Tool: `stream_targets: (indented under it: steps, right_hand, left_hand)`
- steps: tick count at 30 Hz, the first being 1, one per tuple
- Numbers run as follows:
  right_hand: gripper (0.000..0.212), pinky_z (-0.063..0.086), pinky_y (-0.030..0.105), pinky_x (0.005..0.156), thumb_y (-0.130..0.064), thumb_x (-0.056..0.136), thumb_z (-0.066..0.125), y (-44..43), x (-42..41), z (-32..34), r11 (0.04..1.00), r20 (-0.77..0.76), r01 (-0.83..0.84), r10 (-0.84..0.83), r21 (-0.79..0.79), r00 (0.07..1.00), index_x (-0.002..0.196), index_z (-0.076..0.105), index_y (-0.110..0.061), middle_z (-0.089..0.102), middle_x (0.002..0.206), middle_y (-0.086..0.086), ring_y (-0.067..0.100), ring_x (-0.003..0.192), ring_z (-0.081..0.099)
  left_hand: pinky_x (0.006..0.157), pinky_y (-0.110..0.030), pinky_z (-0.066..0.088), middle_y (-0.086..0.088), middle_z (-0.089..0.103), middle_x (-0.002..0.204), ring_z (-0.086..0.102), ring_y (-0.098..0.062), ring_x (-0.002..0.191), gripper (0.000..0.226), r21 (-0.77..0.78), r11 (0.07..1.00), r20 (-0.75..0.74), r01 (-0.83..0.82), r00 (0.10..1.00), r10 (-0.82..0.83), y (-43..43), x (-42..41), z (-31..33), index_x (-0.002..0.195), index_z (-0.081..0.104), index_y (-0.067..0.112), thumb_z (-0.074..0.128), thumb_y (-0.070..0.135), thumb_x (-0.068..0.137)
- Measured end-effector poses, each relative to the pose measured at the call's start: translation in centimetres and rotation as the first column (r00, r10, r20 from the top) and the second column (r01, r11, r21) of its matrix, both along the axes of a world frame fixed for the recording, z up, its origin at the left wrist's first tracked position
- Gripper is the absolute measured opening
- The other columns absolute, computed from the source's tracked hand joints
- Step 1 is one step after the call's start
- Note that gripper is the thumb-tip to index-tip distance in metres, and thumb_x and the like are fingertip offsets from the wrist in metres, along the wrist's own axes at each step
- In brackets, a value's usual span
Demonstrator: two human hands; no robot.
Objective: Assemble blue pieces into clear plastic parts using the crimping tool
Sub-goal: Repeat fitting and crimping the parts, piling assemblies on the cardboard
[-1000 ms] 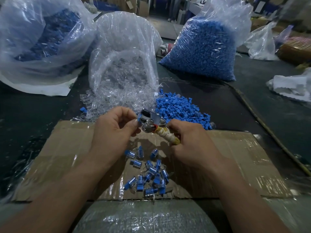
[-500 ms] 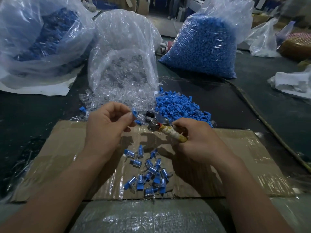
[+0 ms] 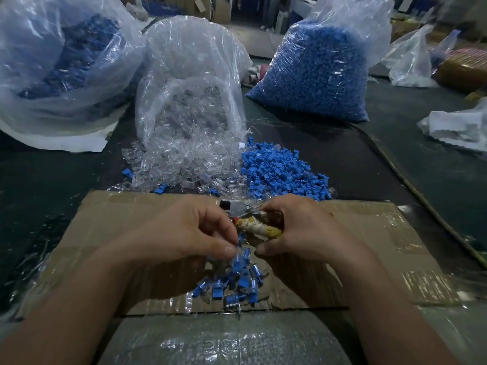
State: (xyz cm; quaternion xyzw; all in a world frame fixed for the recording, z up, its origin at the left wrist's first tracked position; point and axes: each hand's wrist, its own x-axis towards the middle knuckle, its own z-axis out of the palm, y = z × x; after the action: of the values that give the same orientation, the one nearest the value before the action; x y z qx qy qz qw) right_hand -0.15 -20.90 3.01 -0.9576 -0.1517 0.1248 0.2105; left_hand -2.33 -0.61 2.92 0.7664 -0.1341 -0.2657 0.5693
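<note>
A blue-and-clear piece (image 3: 244,252) is pinched in the left grip (image 3: 189,233), just above the heap of joined pieces (image 3: 237,284) on the cardboard (image 3: 105,219). The tool (image 3: 241,210) is clenched by its wrapped handle in the right grip (image 3: 303,230). Loose clear parts (image 3: 179,164) and blue pieces (image 3: 279,172) are heaped on the tabletop (image 3: 39,180) beyond.

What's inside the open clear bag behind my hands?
Clear plastic parts lie inside the bag and spill from its mouth onto the table. Crumpled film hides how far back they reach.
</note>
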Motion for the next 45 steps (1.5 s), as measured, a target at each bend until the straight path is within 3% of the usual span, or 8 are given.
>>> stream_targets:
  steps: [5, 8, 10, 12, 22, 27, 37, 45]
  right_hand:
    - [0.067, 0.032, 0.024, 0.067, -0.053, 0.056, 0.079, 0.1, 0.1, -0.2, 0.996, -0.003, -0.034, 0.034, -0.081, 0.999, 0.113, 0.052, -0.033, 0.044, 0.097, -0.014, 0.006, 0.090, 0.042]
    - [0.077, 0.030, 0.026, 0.075, -0.059, 0.056, 0.076, -0.2, 0.1, -0.3, 0.988, -0.013, -0.086, 0.085, -0.131, 0.996, 0.122, 0.046, -0.033, 0.041, 0.105, -0.012, 0.007, 0.097, 0.036]
    - [0.080, 0.028, 0.026, 0.076, -0.061, 0.057, 0.074, -0.4, 0.0, -0.2, 0.984, -0.023, -0.109, 0.107, -0.139, 0.994, 0.126, 0.043, -0.033, 0.040, 0.107, -0.012, 0.007, 0.099, 0.034]
    - [0.082, 0.028, 0.026, 0.076, -0.062, 0.059, 0.073, -0.5, 0.0, -0.1, 0.983, -0.030, -0.122, 0.119, -0.135, 0.992, 0.128, 0.042, -0.032, 0.039, 0.107, -0.013, 0.006, 0.100, 0.033]
    - [0.064, 0.035, 0.020, 0.070, -0.061, 0.070, 0.062, -1.0, 0.1, 0.4, 0.998, -0.046, -0.063, 0.063, 0.006, 0.997, 0.126, 0.051, -0.034, 0.042, 0.092, -0.024, 0.001, 0.091, 0.043]
    - [0.052, 0.036, 0.015, 0.068, -0.058, 0.070, 0.065, -1.1, 0.2, 0.3, 0.996, -0.018, -0.016, 0.017, 0.083, 1.000, 0.116, 0.059, -0.033, 0.047, 0.085, -0.025, -0.002, 0.087, 0.048]
    - [0.006, 0.036, 0.012, 0.061, -0.032, 0.084, 0.064, -2.8, 2.0, -0.4, 0.943, 0.247, 0.201, -0.268, 0.266, 0.931, 0.079, 0.061, -0.034, 0.055, 0.073, -0.024, -0.007, 0.069, 0.051]
    - [0.039, 0.035, 0.030, 0.098, -0.025, 0.090, 0.056, -3.6, 3.8, -2.1, 0.922, 0.310, 0.368, -0.387, 0.121, 0.868, 0.129, 0.053, -0.019, 0.053, 0.132, 0.000, 0.017, 0.121, 0.046]
  left_hand:
    - [0.046, -0.016, 0.047, -0.005, 0.070, 0.069, 0.060, -0.012, 0.051, 0.011, -0.024, 0.983, 0.110, -0.180, 0.977, 0.182, 0.3, 0.4, -0.2, 0.068, 0.072, 0.024, 0.067, 0.031, 0.063]
    - [0.048, -0.011, 0.044, 0.000, 0.066, 0.064, 0.058, 0.000, 0.053, 0.011, -0.020, 0.793, 0.404, -0.608, 0.721, 0.563, 0.6, 1.4, -1.6, 0.071, 0.068, 0.024, 0.069, 0.015, 0.077]
    - [0.057, -0.016, 0.045, 0.007, 0.062, 0.069, 0.056, -0.001, 0.059, 0.009, -0.016, 0.641, 0.547, -0.768, 0.530, 0.648, 1.1, 2.0, -2.2, 0.082, 0.067, 0.021, 0.070, 0.014, 0.078]
    - [0.067, -0.026, 0.045, 0.008, 0.061, 0.075, 0.055, -0.007, 0.067, 0.019, 0.035, 0.589, 0.620, -0.807, 0.480, 0.621, 1.6, 2.5, -2.6, 0.096, 0.068, 0.018, 0.071, 0.014, 0.078]
    - [0.081, -0.034, 0.037, -0.007, 0.056, 0.111, 0.049, -0.021, 0.101, 0.027, 0.469, 0.589, 0.689, -0.658, 0.690, 0.223, 1.9, 3.3, -3.5, 0.116, 0.064, 0.019, 0.057, 0.018, 0.090]
    - [0.090, -0.034, 0.039, -0.013, 0.066, 0.108, 0.056, -0.021, 0.095, 0.028, 0.328, 0.590, 0.725, -0.738, 0.597, 0.343, 1.7, 3.3, -3.2, 0.111, 0.066, 0.009, 0.063, 0.005, 0.084]
    - [0.061, -0.003, 0.036, 0.007, 0.059, 0.075, 0.051, 0.005, 0.069, 0.009, 0.067, 0.678, 0.732, -0.732, 0.498, 0.465, 0.9, 1.9, -2.1, 0.087, 0.072, 0.014, 0.070, 0.011, 0.078]
    - [0.055, -0.003, 0.042, 0.017, 0.060, 0.065, 0.055, 0.006, 0.060, 0.013, 0.023, 0.752, 0.654, -0.658, 0.579, 0.486, -0.5, 0.7, -1.8, 0.076, 0.067, 0.024, 0.068, 0.011, 0.079]
